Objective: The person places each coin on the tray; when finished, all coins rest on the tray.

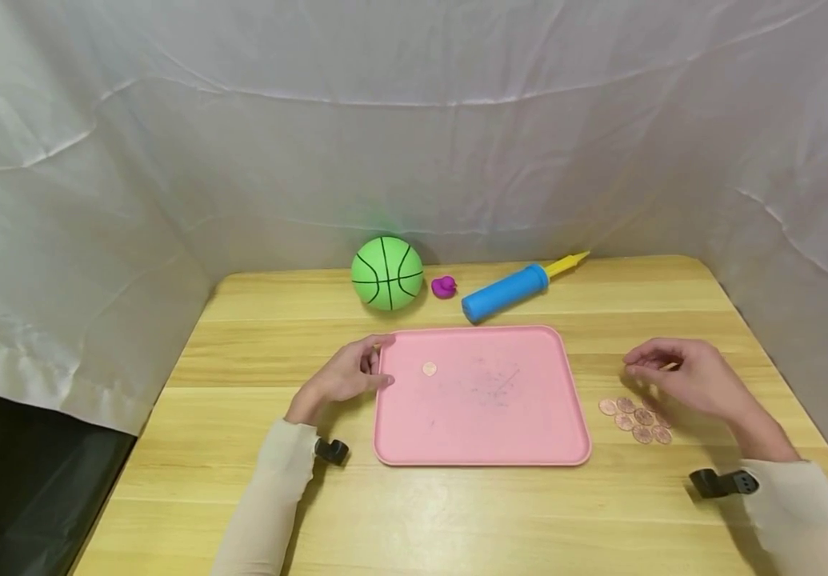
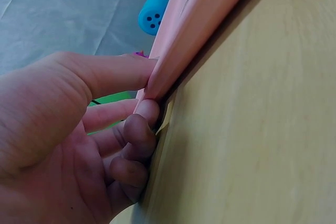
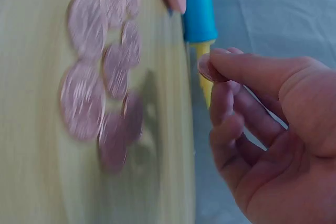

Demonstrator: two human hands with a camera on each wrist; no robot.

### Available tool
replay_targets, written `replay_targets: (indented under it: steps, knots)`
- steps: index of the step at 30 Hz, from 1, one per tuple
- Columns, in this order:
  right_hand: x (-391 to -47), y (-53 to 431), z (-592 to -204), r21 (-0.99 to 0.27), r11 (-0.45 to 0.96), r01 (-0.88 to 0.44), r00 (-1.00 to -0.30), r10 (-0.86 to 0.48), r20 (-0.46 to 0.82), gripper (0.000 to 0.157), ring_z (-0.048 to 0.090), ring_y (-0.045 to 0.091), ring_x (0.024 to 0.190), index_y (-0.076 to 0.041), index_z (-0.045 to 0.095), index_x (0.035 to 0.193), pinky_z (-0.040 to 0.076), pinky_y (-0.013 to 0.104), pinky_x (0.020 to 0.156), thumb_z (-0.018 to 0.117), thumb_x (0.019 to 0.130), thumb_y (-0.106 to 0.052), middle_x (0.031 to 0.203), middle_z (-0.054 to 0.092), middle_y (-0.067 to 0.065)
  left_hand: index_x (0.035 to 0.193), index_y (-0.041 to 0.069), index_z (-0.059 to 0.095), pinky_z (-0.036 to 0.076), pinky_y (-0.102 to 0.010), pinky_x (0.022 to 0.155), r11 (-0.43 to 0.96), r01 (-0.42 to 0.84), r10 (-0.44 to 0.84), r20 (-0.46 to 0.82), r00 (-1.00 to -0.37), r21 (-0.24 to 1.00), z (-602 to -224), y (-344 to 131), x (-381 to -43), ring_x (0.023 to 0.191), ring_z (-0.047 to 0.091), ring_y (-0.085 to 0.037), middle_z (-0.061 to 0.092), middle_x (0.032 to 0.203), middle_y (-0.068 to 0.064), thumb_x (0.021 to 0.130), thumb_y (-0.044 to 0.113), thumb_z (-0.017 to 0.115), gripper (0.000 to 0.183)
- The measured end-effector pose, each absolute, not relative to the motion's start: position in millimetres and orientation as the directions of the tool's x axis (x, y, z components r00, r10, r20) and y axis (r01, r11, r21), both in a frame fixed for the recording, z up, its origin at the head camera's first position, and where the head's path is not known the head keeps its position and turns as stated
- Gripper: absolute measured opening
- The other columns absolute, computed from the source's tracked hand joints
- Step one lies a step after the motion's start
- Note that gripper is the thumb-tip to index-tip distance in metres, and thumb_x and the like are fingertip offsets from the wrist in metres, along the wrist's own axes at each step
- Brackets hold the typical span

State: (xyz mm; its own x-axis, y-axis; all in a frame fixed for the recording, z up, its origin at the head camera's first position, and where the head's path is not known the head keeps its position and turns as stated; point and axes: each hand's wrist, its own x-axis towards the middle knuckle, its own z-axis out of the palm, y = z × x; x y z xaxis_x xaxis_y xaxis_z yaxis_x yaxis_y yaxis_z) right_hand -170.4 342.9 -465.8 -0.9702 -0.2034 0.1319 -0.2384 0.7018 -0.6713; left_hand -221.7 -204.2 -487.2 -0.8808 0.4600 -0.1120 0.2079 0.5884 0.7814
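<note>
Over the right side of the pale wooden desk (image 1: 471, 520), the right hand (image 1: 690, 380) has its grip clamped on a thin, round, copper-coloured coin (image 3: 205, 68), lifted near a loose cluster of flat copper-coloured coins (image 1: 642, 418). The coin is pinched at its edge, so a small shift of the thumb could let it drop and roll away; a low sweep of the fingers might scatter the cluster. The left hand (image 1: 345, 372) has its grip clamped on the rim of the rectangular pink tray (image 1: 486, 440); lifting that side could slide the single pale coppery disc (image 1: 430, 369) lying inside.
</note>
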Motion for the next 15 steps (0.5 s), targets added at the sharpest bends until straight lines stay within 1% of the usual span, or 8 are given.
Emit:
replay_targets:
  steps: [2,6,9,15]
  knots:
    - [-170.5,336.5,-462.6,-0.687,0.693,-0.219,-0.973,-0.202,0.107,0.012,0.072,0.008,0.079,-0.011,0.083,0.109,0.055,0.021,0.067,0.083,0.098,-0.017,0.095,0.082,0.007,0.162,0.004,0.049,0.048,-0.022,0.071,0.590,0.208,0.461,-0.114,-0.880,0.780,-487.1,-203.9,-221.8,0.085,0.054,-0.017,0.061,0.096,-0.007,0.095,0.009,0.083,0.076]
    - [-173.3,323.0,-459.4,-0.700,0.685,-0.201,-0.971,-0.234,0.050,0.017,0.073,0.004,0.084,-0.009,0.082,0.114,0.057,0.020,0.072,0.081,0.101,-0.020,0.101,0.083,0.006,0.162,0.004,0.050,0.048,-0.022,0.071,0.589,0.210,0.462,-0.111,-0.880,0.781,-487.0,-203.6,-222.5,0.085,0.054,-0.017,0.061,0.096,-0.007,0.095,0.009,0.084,0.075]
    - [-176.7,312.6,-458.2,-0.695,0.683,-0.223,-0.959,-0.282,0.030,0.015,0.071,0.002,0.086,-0.012,0.083,0.113,0.057,0.020,0.075,0.080,0.101,-0.020,0.103,0.083,0.003,0.162,0.004,0.050,0.047,-0.022,0.071,0.586,0.214,0.461,-0.104,-0.881,0.781,-486.9,-203.7,-222.6,0.085,0.054,-0.017,0.061,0.096,-0.007,0.095,0.009,0.084,0.075]
    - [-183.5,288.9,-457.4,-0.716,0.649,-0.256,-0.942,-0.334,0.033,0.010,0.072,0.005,0.089,-0.017,0.084,0.109,0.058,0.021,0.079,0.081,0.101,-0.020,0.104,0.083,0.002,0.159,0.003,0.053,0.047,-0.022,0.070,0.583,0.212,0.460,-0.104,-0.882,0.784,-487.5,-204.7,-221.8,0.083,0.053,-0.016,0.060,0.095,-0.006,0.095,0.010,0.084,0.072]
